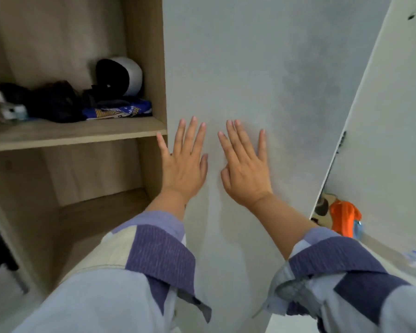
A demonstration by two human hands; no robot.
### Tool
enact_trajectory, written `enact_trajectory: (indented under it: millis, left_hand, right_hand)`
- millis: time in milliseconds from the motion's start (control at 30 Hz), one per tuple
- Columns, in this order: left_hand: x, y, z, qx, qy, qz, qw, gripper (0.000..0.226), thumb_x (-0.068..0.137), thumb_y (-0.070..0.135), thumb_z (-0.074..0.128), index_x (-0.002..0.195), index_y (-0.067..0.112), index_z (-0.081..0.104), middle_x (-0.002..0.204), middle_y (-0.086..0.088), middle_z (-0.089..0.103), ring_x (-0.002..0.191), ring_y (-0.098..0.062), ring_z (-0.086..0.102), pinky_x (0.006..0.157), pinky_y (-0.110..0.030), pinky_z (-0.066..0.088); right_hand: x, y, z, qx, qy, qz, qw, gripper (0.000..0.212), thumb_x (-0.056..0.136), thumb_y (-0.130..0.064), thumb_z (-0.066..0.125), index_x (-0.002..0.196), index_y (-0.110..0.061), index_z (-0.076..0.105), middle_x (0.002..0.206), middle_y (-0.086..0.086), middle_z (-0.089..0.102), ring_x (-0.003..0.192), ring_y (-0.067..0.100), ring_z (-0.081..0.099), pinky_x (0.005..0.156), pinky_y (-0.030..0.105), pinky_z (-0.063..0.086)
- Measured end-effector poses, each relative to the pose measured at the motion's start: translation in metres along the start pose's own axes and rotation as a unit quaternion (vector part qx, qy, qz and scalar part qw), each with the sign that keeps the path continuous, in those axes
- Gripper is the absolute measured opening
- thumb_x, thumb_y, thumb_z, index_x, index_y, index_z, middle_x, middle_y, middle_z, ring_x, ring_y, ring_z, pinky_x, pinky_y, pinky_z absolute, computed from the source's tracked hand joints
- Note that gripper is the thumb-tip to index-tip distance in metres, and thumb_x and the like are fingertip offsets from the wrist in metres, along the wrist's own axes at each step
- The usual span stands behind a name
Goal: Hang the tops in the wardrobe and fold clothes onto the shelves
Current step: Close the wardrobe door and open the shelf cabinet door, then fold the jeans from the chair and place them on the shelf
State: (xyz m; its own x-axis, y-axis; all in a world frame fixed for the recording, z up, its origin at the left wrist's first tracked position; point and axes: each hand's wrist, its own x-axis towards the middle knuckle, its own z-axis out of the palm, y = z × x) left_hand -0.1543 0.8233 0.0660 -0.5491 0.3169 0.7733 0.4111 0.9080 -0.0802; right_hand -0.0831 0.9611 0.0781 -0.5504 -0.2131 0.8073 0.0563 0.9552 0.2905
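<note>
A grey wardrobe door (262, 68) fills the middle of the view. My left hand (185, 162) lies flat on it near its left edge, fingers straight and spread. Beside it, my right hand (245, 169) also presses flat on the door with straight fingers. Neither hand holds anything. To the left stands the open wooden compartment with an upper shelf (75, 134) bearing dark clothes (53, 102) and a folded blue patterned garment (120, 110). The lower shelf (94, 212) holds nothing I can see.
A white and black rounded device (123, 75) stands at the back of the upper shelf, and a small white item (9, 109) lies at its left. Another pale door (389, 104) hangs open at the right, with an orange cloth (344, 217) behind it.
</note>
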Motion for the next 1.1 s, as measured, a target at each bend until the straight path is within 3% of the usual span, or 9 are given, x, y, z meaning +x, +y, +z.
enact_trajectory:
  millis: [167, 267, 333, 467, 633, 867, 1100]
  left_hand:
    - [-0.085, -0.035, -0.045, 0.121, -0.115, -0.12, 0.979, 0.074, 0.093, 0.036, 0.038, 0.151, 0.022, -0.004, 0.159, -0.003, -0.015, 0.146, -0.024, -0.015, 0.108, -0.063, -0.012]
    - [-0.159, -0.052, -0.077, 0.185, -0.196, -0.187, 0.945, 0.082, 0.087, 0.033, 0.048, 0.151, 0.023, -0.002, 0.158, -0.002, -0.017, 0.145, -0.024, -0.018, 0.108, -0.064, -0.011]
    - [-0.206, -0.065, -0.106, 0.226, -0.235, -0.245, 0.913, 0.081, 0.086, 0.034, 0.051, 0.151, 0.023, 0.006, 0.159, -0.001, -0.014, 0.146, -0.025, -0.016, 0.109, -0.063, -0.009]
    - [-0.289, -0.083, -0.177, 0.25, -0.272, -0.34, 0.865, 0.061, 0.085, 0.027, 0.048, 0.143, 0.021, 0.031, 0.16, -0.001, -0.006, 0.146, -0.025, -0.015, 0.111, -0.061, -0.009]
    - [-0.388, -0.084, -0.268, 0.271, -0.29, -0.465, 0.791, 0.063, 0.088, 0.024, 0.044, 0.147, 0.023, 0.023, 0.16, 0.001, -0.003, 0.146, -0.021, -0.013, 0.116, -0.057, -0.003]
    - [-0.523, -0.034, -0.393, 0.304, -0.3, -0.591, 0.684, 0.061, 0.088, 0.021, 0.044, 0.145, 0.021, 0.025, 0.16, 0.0, 0.001, 0.147, -0.022, -0.009, 0.116, -0.056, 0.001]
    - [-0.635, 0.022, -0.498, 0.333, -0.278, -0.684, 0.586, 0.059, 0.089, 0.024, 0.043, 0.145, 0.021, 0.026, 0.16, 0.0, 0.002, 0.147, -0.021, -0.011, 0.117, -0.055, -0.001]
  right_hand:
    - [-0.019, -0.055, 0.012, 0.113, -0.07, -0.101, 0.986, 0.068, 0.079, -0.023, 0.03, 0.144, -0.006, 0.035, 0.154, 0.015, 0.028, 0.144, 0.028, 0.022, 0.113, 0.061, 0.012]
    - [-0.036, -0.104, 0.006, 0.174, -0.092, -0.167, 0.966, 0.07, 0.076, -0.022, 0.049, 0.143, -0.006, 0.037, 0.153, 0.015, 0.031, 0.144, 0.028, 0.025, 0.113, 0.059, 0.013]
    - [-0.046, -0.141, -0.009, 0.212, -0.113, -0.206, 0.949, 0.075, 0.076, -0.021, 0.058, 0.145, -0.007, 0.033, 0.154, 0.014, 0.028, 0.145, 0.026, 0.021, 0.115, 0.057, 0.009]
    - [-0.073, -0.218, -0.055, 0.314, -0.121, -0.27, 0.902, 0.067, 0.085, -0.02, 0.053, 0.147, -0.008, 0.03, 0.156, 0.011, 0.024, 0.147, 0.024, 0.016, 0.117, 0.052, 0.005]
    - [-0.124, -0.301, -0.131, 0.402, -0.146, -0.373, 0.824, 0.063, 0.09, -0.022, 0.047, 0.149, -0.012, 0.028, 0.158, 0.007, 0.021, 0.147, 0.021, 0.012, 0.118, 0.049, 0.002]
    - [-0.217, -0.379, -0.25, 0.48, -0.14, -0.46, 0.734, 0.057, 0.08, -0.014, 0.054, 0.136, -0.008, 0.047, 0.145, 0.012, 0.043, 0.139, 0.027, 0.034, 0.114, 0.053, 0.016]
    - [-0.306, -0.43, -0.366, 0.533, -0.14, -0.528, 0.647, 0.055, 0.085, -0.014, 0.051, 0.139, -0.009, 0.043, 0.149, 0.011, 0.038, 0.141, 0.026, 0.029, 0.115, 0.05, 0.013]
